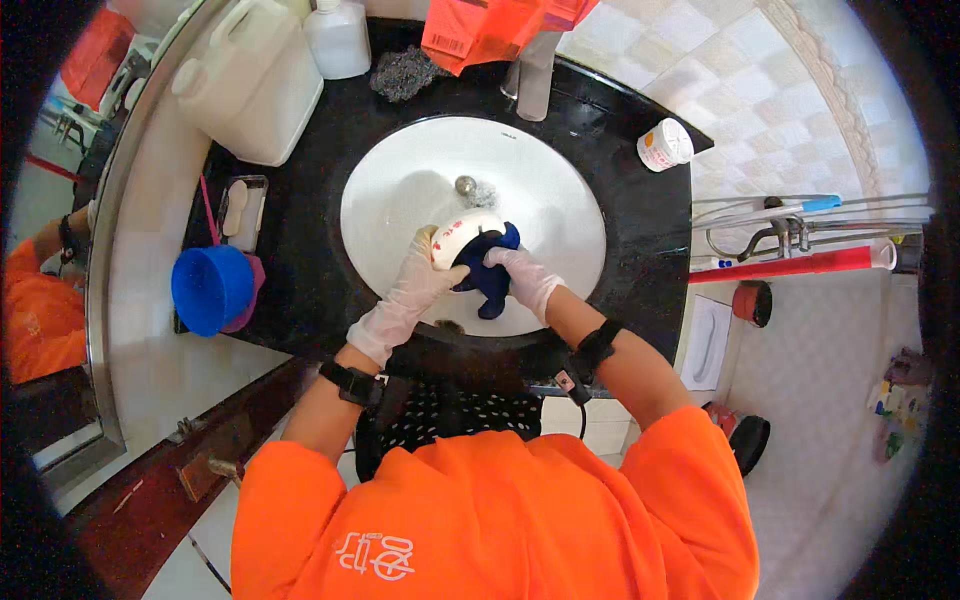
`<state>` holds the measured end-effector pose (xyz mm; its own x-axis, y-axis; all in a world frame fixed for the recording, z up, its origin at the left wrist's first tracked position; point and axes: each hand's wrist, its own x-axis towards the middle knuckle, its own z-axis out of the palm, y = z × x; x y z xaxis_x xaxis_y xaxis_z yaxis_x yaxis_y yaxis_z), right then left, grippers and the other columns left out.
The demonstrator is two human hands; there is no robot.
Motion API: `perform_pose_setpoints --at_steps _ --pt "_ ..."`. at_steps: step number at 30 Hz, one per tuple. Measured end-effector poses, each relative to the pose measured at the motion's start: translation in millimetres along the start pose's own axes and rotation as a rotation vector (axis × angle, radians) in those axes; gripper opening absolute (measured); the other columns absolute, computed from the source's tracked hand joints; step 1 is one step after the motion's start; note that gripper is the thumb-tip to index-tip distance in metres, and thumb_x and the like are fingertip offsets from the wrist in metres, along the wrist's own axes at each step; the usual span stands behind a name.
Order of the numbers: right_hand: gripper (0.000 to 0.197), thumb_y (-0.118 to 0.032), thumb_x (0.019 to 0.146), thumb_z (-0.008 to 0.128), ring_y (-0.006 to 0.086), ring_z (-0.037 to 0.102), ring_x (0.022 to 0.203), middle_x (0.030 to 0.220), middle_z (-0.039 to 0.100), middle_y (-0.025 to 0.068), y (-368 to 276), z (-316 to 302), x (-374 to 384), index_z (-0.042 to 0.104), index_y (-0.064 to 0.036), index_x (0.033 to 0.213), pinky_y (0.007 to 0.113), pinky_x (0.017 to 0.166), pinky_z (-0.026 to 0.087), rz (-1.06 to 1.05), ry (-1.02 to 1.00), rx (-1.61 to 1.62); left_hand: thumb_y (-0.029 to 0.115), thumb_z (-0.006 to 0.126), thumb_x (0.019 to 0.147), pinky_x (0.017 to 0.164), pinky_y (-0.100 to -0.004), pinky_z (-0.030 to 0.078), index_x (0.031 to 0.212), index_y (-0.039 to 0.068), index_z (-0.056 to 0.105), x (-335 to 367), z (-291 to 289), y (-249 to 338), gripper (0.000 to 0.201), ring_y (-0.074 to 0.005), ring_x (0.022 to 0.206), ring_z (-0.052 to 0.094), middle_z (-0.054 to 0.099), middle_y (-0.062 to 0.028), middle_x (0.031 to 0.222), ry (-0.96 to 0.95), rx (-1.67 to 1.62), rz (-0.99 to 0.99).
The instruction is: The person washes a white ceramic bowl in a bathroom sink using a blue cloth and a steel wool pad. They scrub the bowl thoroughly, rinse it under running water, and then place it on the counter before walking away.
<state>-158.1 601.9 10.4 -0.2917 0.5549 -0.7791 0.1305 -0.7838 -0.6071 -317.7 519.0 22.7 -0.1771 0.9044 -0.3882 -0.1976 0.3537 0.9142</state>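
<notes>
Over the white oval sink (390, 180), my left hand (415, 278) in a thin clear glove grips the side of a white bowl (456, 236) with red markings. The bowl is tilted, its opening toward me. My right hand (524, 275), gloved too, has its fingers closed on a dark blue cloth (491, 302) pressed into the bowl's opening. Part of the cloth hangs below the bowl. The right fingertips are partly hidden by the cloth. Beyond the bowl are a metal drain (465, 185) and a patch of splashing water (483, 195).
On the black counter (310, 225) stand a large white jug (255, 85), a white bottle (338, 40), a steel scrubber (405, 74), a blue basin (212, 290) and a white tub (665, 146). Red packaging (480, 35) partly covers the faucet (537, 80). A mirror borders the left.
</notes>
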Motion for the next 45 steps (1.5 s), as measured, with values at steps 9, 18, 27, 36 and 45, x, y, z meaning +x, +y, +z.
perform_pose_setpoints --at_steps 9,18,27,36,45 --pt "0.061 -0.011 0.064 0.073 0.0337 0.059 0.095 0.111 0.058 0.0193 -20 14 -29 0.052 -0.0040 0.120 0.039 0.087 0.048 -1.098 0.163 -1.217 0.018 0.075 0.067 0.079 -0.0366 0.049 0.118 0.003 0.050 7 -10 -7 0.058 -0.0291 0.087 0.063 0.065 -0.0130 0.097 -0.101 0.483 0.058" --pt "0.060 -0.015 0.069 0.066 0.0342 0.062 0.091 0.098 0.064 0.0221 -49 8 3 0.051 -0.0088 0.127 0.034 0.085 0.049 -0.534 -0.112 -0.915 0.010 0.066 0.074 0.080 -0.0352 0.051 0.120 0.002 0.048 16 -3 -18 0.050 -0.0280 0.089 0.063 0.064 -0.0156 0.098 0.084 0.413 0.012" --pt "0.061 0.001 0.070 0.059 0.0386 0.042 0.125 0.134 0.043 0.0253 -49 50 -45 0.047 -0.0017 0.130 0.038 0.109 0.031 -0.703 -0.097 -1.469 0.018 0.063 0.079 0.077 -0.0396 0.050 0.116 0.002 0.052 8 0 -9 0.042 -0.0300 0.083 0.063 0.065 -0.0098 0.091 -0.006 0.422 0.221" --pt "0.055 0.003 0.068 0.057 0.0409 0.045 0.119 0.132 0.043 0.0290 -52 43 -42 0.050 -0.0017 0.122 0.042 0.098 0.041 -0.720 -0.140 -1.351 0.025 0.068 0.081 0.079 -0.0352 0.048 0.121 0.002 0.049 5 -4 -18 0.050 -0.0228 0.089 0.060 0.065 -0.0088 0.096 0.059 0.372 -0.017" --pt "0.059 -0.001 0.074 0.051 0.0348 0.045 0.125 0.141 0.039 0.0208 -63 64 -53 0.046 -0.0049 0.133 0.036 0.103 0.037 -0.459 -0.110 -1.429 0.015 0.064 0.080 0.087 -0.0385 0.047 0.122 0.002 0.046 -15 -2 12 0.047 -0.0333 0.101 0.061 0.064 -0.0176 0.104 0.019 0.161 -0.024"
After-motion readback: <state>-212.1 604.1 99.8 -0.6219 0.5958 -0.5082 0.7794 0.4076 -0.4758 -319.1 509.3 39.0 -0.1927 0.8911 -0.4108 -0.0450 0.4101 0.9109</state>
